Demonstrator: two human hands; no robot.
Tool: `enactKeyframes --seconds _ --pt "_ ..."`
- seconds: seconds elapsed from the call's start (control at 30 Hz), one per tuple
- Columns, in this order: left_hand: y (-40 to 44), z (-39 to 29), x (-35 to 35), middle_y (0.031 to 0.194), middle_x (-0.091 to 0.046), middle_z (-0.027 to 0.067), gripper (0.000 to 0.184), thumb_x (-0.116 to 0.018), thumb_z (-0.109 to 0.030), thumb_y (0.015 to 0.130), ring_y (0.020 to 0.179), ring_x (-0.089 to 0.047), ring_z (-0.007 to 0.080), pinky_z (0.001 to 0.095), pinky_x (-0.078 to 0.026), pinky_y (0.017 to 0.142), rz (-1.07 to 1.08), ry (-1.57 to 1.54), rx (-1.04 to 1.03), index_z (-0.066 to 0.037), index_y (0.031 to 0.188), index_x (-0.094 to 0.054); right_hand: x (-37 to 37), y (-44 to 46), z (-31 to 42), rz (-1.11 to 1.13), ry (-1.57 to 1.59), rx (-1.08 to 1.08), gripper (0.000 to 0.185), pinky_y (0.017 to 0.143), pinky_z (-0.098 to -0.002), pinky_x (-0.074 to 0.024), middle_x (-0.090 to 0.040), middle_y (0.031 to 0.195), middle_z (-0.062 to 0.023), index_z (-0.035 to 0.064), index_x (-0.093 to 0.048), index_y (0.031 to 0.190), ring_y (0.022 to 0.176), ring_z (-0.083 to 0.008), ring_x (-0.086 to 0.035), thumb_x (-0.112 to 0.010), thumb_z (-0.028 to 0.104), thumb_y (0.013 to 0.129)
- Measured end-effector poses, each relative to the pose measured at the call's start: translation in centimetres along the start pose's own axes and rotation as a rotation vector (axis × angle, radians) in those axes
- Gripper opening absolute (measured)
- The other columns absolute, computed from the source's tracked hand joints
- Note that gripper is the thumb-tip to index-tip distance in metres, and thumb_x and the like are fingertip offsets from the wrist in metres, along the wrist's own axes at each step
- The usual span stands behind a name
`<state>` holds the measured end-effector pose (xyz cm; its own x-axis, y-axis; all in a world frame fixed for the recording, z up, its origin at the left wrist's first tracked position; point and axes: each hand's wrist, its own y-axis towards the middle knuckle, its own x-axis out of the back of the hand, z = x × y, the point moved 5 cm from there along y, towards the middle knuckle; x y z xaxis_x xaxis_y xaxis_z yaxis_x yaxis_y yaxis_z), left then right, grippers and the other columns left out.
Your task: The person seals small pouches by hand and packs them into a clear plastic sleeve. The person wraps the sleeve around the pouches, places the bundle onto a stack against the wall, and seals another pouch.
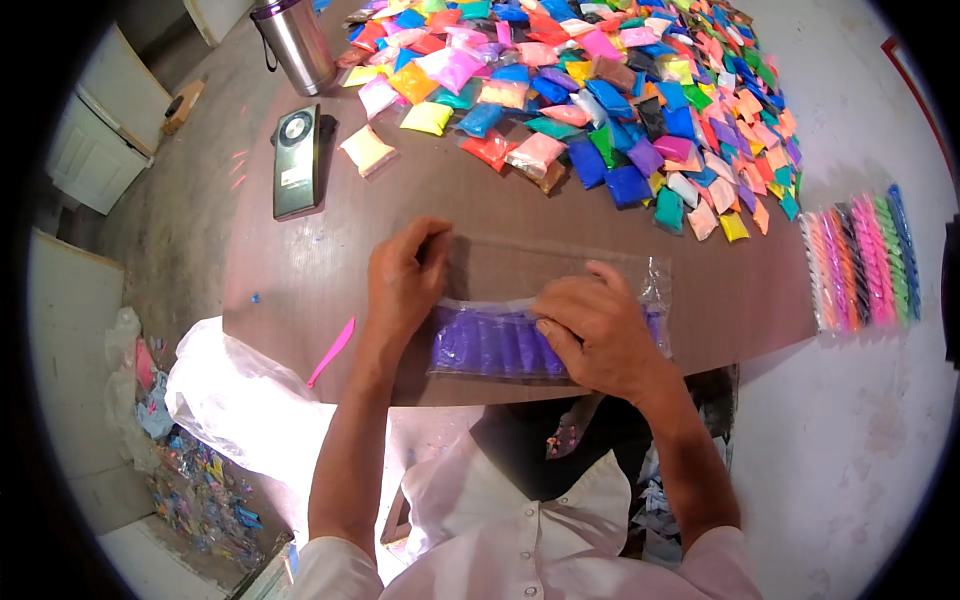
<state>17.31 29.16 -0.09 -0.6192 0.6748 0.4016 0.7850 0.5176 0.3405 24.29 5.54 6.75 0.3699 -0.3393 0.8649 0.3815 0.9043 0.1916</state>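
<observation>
A clear plastic bag [500,345] lies flat near the table's front edge, with a row of purple packets inside it. Its transparent flap [500,265] spreads away from me above the purple row. My left hand [408,275] is closed at the bag's left edge, fingers curled in; its fingertips are partly hidden. Across the right part of the bag lies my right hand [595,325], fingers bent and thumb pressed against the plastic near the top of the purple row. The right hand covers some of the packets.
Many colourful small packets [620,100] are heaped across the far side. A steel flask [295,45] and a dark device with a dial [297,165] stand at the left. A pink plastic knife [332,350] lies near the left edge. Packed colourful strips [860,265] sit at the right.
</observation>
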Motion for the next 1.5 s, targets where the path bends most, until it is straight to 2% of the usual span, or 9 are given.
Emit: enactKeyframes --seconds 0.07,0.17,0.6,0.8,0.87,1.07,1.17,1.27,1.5 --pt "-0.1 -0.1 -0.1 0.079 -0.069 0.0043 0.010 -0.068 0.001 0.100 0.072 -0.064 0.0090 0.0266 -0.052 0.068 0.000 -0.011 0.007 0.001 0.109 -0.072 1.7 0.0 0.3 -0.137 -0.051 -0.002 0.023 0.113 -0.0533 -0.0413 -0.074 0.115 -0.0086 0.0101 -0.075 0.114 0.114 -0.0272 -0.068 -0.074 0.015 0.091" --pt "0.0 -0.3 0.0 0.080 -0.070 0.0044 0.010 -0.068 0.001 0.100 0.072 -0.064 0.0091 0.0264 -0.052 0.068 0.017 -0.029 0.045 0.001 0.110 -0.072 4.2 -0.6 -0.3 -0.181 -0.101 -0.079 0.026 0.114 -0.0541 -0.0407 -0.074 0.118 -0.0090 0.0097 -0.074 0.115 0.117 -0.0284 -0.068 -0.075 0.016 0.090" --pt "0.0 -0.5 0.1 0.080 -0.069 0.0038 0.008 -0.068 -0.001 0.101 0.074 -0.064 0.0082 0.0257 -0.051 0.069 0.023 0.021 0.049 0.002 0.108 -0.071 2.0 -2.5 -3.0 -0.046 -0.039 -0.099 0.020 0.114 -0.0510 -0.0414 -0.077 0.109 -0.0074 0.0104 -0.076 0.108 0.108 -0.0257 -0.072 -0.077 0.018 0.090" --pt "0.0 -0.4 0.1 0.080 -0.069 0.0042 0.009 -0.068 -0.001 0.101 0.074 -0.064 0.0083 0.0257 -0.051 0.069 0.018 0.013 0.045 0.002 0.108 -0.072 2.5 -2.3 -2.3 -0.188 -0.025 -0.102 0.024 0.114 -0.0514 -0.0413 -0.077 0.112 -0.0087 0.0109 -0.077 0.113 0.112 -0.0267 -0.071 -0.077 0.018 0.090" --pt "0.1 -0.4 0.1 0.080 -0.069 0.0042 0.009 -0.069 -0.001 0.101 0.074 -0.064 0.0083 0.0258 -0.051 0.069 0.020 0.009 0.043 0.002 0.108 -0.072 2.4 -2.1 -1.8 -0.116 0.029 -0.087 0.029 0.115 -0.0518 -0.0413 -0.077 0.117 -0.0100 0.0103 -0.076 0.119 0.116 -0.0273 -0.071 -0.079 0.017 0.091" --pt "0.0 -0.3 0.0 0.081 -0.069 0.0040 0.009 -0.069 -0.002 0.101 0.074 -0.063 0.0085 0.0260 -0.051 0.069 0.024 0.010 0.063 0.001 0.109 -0.072 1.2 -2.2 -3.0 0.024 0.080 -0.108 0.023 0.117 -0.0521 -0.0405 -0.078 0.116 -0.0099 0.0101 -0.078 0.114 0.117 -0.0268 -0.071 -0.078 0.017 0.092" --pt "0.1 -0.8 0.1 0.081 -0.069 0.0037 0.010 -0.068 -0.002 0.101 0.074 -0.062 0.0085 0.0257 -0.051 0.069 0.016 0.039 0.040 0.002 0.109 -0.072 1.5 -2.5 -2.9 -0.090 0.044 -0.063 0.027 0.115 -0.0518 -0.0413 -0.077 0.115 -0.0092 0.0104 -0.076 0.117 0.110 -0.0273 -0.071 -0.076 0.017 0.092" --pt "0.0 -0.6 0.2 0.082 -0.069 0.0037 0.010 -0.068 -0.002 0.102 0.075 -0.063 0.0090 0.0256 -0.051 0.069 0.025 0.042 0.032 0.002 0.110 -0.072 3.6 -3.2 -2.9 -0.185 0.063 -0.150 0.029 0.115 -0.0515 -0.0410 -0.076 0.119 -0.0104 0.0100 -0.075 0.121 0.112 -0.0288 -0.071 -0.074 0.015 0.092" --pt "0.0 0.0 -0.1 0.082 -0.069 0.0032 0.011 -0.068 -0.003 0.102 0.075 -0.061 0.0072 0.0248 -0.049 0.068 0.022 0.005 0.055 0.001 0.111 -0.072 3.9 -5.5 -4.3 -0.128 0.066 -0.165 0.031 0.115 -0.0519 -0.0410 -0.075 0.124 -0.0111 0.0094 -0.073 0.123 0.118 -0.0294 -0.069 -0.072 0.012 0.093"
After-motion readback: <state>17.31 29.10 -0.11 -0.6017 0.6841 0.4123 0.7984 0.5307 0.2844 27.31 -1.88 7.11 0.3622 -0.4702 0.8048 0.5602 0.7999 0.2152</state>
